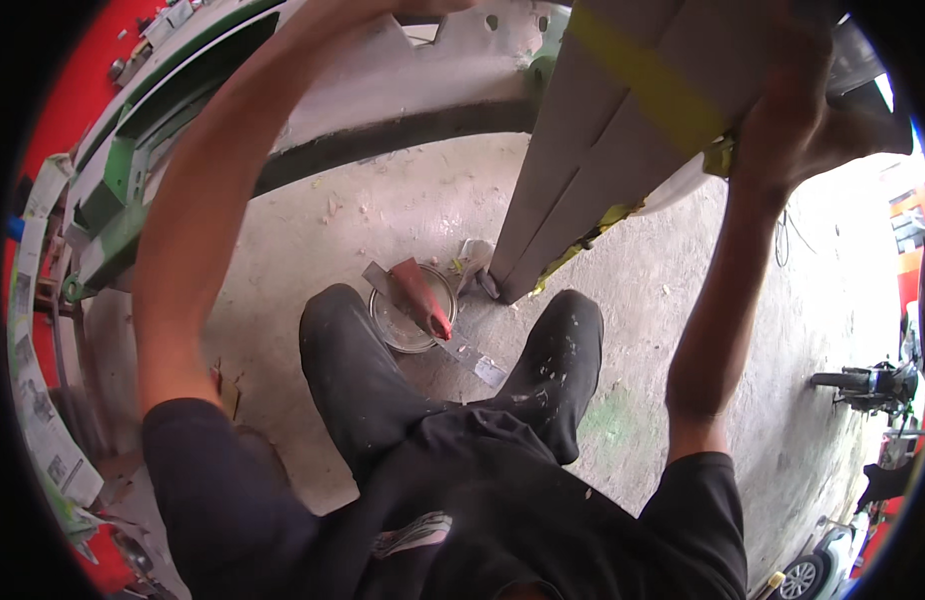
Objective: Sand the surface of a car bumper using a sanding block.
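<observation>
My left hand [428, 6] reaches to the top edge of the view above the pale body part, its fingers mostly cut off. My right hand [788, 115] is at the right edge of a long grey panel [593, 160] with yellow masking tape [653, 85], apparently gripping it; its fingertips are in shadow. The panel slants down toward the floor between my knees. A round metal can [388, 330] sits there, with a red-handled tool [418, 295] and a flat metal strip [473, 360] across it.
A pale and green vehicle body [113, 180] curves along the upper left. Papered material [53, 420] hangs at the left rim. The concrete floor [633, 380] spreads below. A motorbike [873, 385] and a car wheel [798, 575] show at the right, near red racking [908, 210].
</observation>
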Motion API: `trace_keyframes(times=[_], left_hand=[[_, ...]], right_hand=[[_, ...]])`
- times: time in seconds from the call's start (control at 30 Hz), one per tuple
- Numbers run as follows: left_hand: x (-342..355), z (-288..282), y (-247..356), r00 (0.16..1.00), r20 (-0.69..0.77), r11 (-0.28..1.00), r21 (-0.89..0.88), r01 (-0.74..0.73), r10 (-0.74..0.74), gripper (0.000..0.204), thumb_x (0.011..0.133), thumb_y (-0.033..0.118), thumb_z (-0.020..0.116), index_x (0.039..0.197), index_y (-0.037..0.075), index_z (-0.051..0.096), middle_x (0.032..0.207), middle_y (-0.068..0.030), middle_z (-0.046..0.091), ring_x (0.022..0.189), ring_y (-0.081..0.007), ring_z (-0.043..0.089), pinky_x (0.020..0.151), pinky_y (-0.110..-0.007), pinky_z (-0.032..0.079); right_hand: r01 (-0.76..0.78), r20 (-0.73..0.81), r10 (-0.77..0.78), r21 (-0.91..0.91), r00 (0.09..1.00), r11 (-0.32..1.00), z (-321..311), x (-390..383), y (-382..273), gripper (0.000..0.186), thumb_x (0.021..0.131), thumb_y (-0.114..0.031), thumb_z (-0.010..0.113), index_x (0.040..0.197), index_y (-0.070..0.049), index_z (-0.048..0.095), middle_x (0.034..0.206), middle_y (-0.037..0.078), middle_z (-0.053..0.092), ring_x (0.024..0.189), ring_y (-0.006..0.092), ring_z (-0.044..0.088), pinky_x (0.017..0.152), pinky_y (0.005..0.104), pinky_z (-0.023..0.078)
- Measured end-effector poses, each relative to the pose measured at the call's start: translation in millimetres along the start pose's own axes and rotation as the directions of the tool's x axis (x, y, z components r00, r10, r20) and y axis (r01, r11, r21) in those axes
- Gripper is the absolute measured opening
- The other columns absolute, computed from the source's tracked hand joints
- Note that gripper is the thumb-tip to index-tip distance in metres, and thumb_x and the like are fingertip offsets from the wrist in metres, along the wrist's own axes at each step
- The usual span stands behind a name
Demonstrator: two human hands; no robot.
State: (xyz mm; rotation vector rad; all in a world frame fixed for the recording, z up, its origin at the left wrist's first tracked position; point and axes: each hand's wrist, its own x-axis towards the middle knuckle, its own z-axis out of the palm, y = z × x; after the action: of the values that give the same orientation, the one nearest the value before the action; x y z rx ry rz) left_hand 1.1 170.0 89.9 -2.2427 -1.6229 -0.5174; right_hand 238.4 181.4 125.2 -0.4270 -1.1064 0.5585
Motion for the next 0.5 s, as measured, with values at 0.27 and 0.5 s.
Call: trace_keyframes(times=[0.27, 0.5], left_hand=[[-40.0, -32.1, 8.1, 0.989, 0.077, 0.991, -0.036, 0.131, -0.128, 0.034, 0.093, 0.008, 0.061, 0.124, 0.013, 0.074, 0.100, -0.0092, 0.067, 0.106, -0.0269, 0.056, 0.099, -0.045, 0.041], [10.9, -1.6, -10.3, 0.994, 0.109, 0.999, -0.041, -0.006, 0.010, 0.033, 0.088, 0.001, 0.061, 0.115, 0.014, 0.076, 0.105, -0.0103, 0.066, 0.106, -0.0285, 0.056, 0.096, -0.041, 0.044]], right_hand=[[0.440, 0.231, -0.503, 0.275, 0.833, 0.855, -29.7, 17.0, 66.8, 0.073, 0.093, -0.044, 0.072, 0.137, 0.004, 0.038, 0.119, 0.018, 0.054, 0.108, 0.0237, 0.056, 0.092, 0.0381, 0.047], [0.236, 0.050, -0.243, 0.121, 0.969, 0.964, -25.9, 24.0, 53.1, 0.069, 0.094, -0.040, 0.071, 0.136, 0.005, 0.040, 0.124, 0.018, 0.052, 0.114, 0.0244, 0.053, 0.097, 0.0398, 0.045]])
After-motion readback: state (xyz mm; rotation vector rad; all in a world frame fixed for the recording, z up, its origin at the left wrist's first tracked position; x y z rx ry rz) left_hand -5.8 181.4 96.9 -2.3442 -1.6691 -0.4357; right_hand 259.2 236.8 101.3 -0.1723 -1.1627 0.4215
